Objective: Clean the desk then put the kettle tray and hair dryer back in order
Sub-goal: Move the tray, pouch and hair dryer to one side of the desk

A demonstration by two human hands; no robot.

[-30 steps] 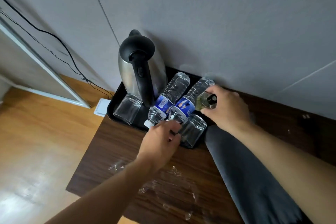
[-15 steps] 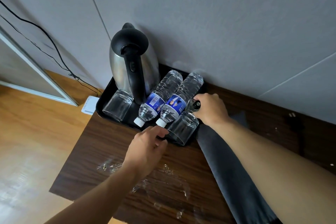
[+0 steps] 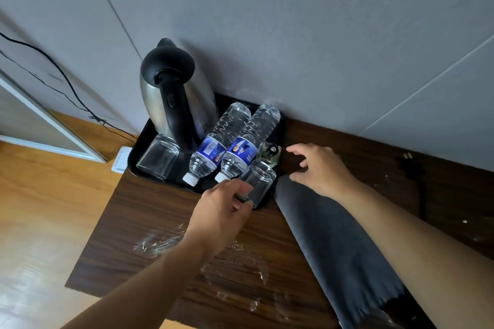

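Two hands work at the near edge of the black tray [image 3: 139,165], which sits in the back corner of the wooden table [image 3: 149,222] against the wall. Going from the left: an upturned glass [image 3: 157,159] stands at the tray's left front, the steel kettle [image 3: 173,96] behind it, then two water bottles [image 3: 227,141] lying side by side, their long axes running from the wall toward the person with the white caps nearest. Just right of the caps stands a second glass [image 3: 258,181], and the left hand [image 3: 222,211] has its grip curled against that glass's near side at the tray rim, fingers touching it; whether it is truly clasped I cannot tell. Behind the glass sits a small clear bottle with a dark cap [image 3: 270,153]. The right hand [image 3: 320,168] hovers beside the tray's right edge, fingers spread and holding nothing, over a grey cloth [image 3: 334,243] that lies lengthwise toward the person. Judging by this, the left hand is the nearer one for straightening the glass or the tray, while water smears [image 3: 160,243] in front remain unwiped.
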